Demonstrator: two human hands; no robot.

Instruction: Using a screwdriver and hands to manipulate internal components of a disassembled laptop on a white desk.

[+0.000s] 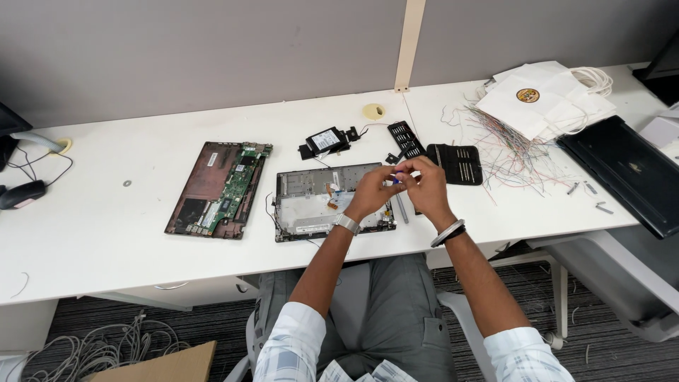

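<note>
The bench (106,233) lies bare on its left front, well apart from the opened laptop base (221,189). Between that base and the keyboard frame (315,205) runs a narrow clear strip. Right of the hands (399,185), the screwdriver case (456,164), tangled wires (513,152) and black lid (626,173) crowd the surface, with loose screws (590,194) between them.

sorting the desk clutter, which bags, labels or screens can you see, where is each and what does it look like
White paper bags: far right of desk, stacked, cord handles, round yellow-brown sticker.
Black component: behind the open laptop base, white rectangular label.
Monitor: far right edge, dark, cut off.
</note>
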